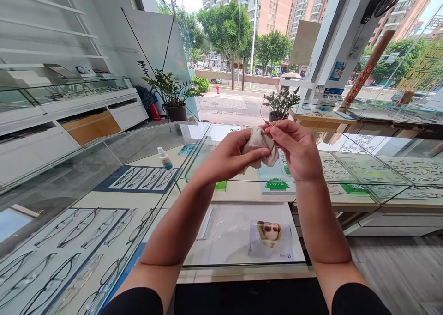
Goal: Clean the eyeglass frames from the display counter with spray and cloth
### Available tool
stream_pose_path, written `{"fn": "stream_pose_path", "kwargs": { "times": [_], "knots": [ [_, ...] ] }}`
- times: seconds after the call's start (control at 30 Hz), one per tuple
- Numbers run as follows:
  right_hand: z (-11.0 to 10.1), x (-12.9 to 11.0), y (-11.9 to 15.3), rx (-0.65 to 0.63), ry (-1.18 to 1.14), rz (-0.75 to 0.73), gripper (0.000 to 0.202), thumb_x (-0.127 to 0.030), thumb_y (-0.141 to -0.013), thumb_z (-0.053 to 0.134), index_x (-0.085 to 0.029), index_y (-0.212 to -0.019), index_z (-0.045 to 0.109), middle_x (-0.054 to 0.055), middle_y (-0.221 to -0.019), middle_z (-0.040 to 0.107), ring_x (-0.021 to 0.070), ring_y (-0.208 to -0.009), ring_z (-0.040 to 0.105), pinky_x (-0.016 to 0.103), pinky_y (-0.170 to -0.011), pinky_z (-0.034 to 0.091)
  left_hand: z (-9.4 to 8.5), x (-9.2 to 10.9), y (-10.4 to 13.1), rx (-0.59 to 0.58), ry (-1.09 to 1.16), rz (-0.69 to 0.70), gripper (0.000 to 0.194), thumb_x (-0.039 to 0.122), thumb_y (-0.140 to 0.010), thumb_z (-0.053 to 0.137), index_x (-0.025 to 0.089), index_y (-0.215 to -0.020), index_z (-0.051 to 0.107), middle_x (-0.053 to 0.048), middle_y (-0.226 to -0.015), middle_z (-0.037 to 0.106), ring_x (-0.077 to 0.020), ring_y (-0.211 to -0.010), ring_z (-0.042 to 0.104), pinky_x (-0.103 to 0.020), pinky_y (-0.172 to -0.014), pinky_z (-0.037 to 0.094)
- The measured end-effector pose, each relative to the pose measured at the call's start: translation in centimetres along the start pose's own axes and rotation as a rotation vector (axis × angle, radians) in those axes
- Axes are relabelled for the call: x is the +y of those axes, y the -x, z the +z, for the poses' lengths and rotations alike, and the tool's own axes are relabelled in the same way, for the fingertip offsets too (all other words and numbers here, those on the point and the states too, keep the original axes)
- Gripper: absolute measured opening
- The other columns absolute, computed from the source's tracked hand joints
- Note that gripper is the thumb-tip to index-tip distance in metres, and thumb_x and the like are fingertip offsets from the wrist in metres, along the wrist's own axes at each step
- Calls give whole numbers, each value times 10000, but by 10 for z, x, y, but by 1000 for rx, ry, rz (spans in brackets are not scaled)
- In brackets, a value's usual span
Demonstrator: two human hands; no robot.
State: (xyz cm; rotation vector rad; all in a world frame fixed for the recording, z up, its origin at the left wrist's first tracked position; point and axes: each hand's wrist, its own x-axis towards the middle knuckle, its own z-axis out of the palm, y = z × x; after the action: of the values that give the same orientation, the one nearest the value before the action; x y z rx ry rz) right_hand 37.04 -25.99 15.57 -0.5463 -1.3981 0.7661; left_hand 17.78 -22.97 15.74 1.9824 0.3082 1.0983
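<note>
Both hands are raised together above the glass counter. My left hand (238, 155) is closed around a crumpled pale cleaning cloth (258, 142), its thumb pressed on the front of the fabric. My right hand (299, 146) pinches a thin-rimmed pair of glasses (266, 120) between thumb and fingers, right beside the cloth. One thin rim stands up above the fingers against the plant outside. The cloth and fingers hide the rest of the glasses.
A small spray bottle (164, 158) stands on the glass display counter (194, 155) to the left. Rows of eyeglasses (78, 227) lie under the glass. In front of me lies a printed cloth with a face in sunglasses (270, 239). Potted plants (175, 93) stand by the entrance.
</note>
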Motion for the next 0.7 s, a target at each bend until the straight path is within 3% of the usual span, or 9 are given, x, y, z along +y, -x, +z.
{"fn": "stream_pose_path", "kwargs": {
  "times": [0.07,0.23,0.4,0.57,0.7],
  "knots": [
    [-1,1,0,-7,22,5,228,-498,-911,907,-282,-951,845,29,-1093,871,225,-1052,801,406,-971,689,9,-5,-3,83,34,7,479,617,-927,862,170,-953,692,-18,-749,673,-119,-609,558,-255,-557,445],
    [0,1,-1,-45,81,-34,238,-504,-933,878,-274,-969,827,43,-1118,843,228,-1058,791,401,-925,689,18,-4,-8,223,-31,63,599,739,-1031,665,186,-803,648,-8,-654,634,-116,-562,543,-256,-519,430],
    [-3,-3,-2,55,71,-117,240,-503,-952,848,-279,-937,764,48,-1188,826,247,-1208,774,445,-1068,654,-2,5,-2,298,-206,130,613,743,-1033,661,195,-760,648,-4,-644,594,-126,-576,521,-276,-521,408],
    [-19,-7,-4,88,64,-71,265,-516,-973,805,-285,-951,679,31,-1090,825,237,-1164,779,429,-1029,655,-28,7,4,418,-335,164,490,647,-1058,684,215,-829,687,-10,-674,598,-143,-613,534,-297,-534,403],
    [-29,-9,-5,38,83,-36,233,-486,-986,773,-289,-930,662,6,-970,780,215,-1046,781,406,-993,653,-42,9,7,439,-339,198,241,488,-1049,724,266,-1123,782,-6,-761,627,-138,-632,499,-298,-556,393]
  ]
}}
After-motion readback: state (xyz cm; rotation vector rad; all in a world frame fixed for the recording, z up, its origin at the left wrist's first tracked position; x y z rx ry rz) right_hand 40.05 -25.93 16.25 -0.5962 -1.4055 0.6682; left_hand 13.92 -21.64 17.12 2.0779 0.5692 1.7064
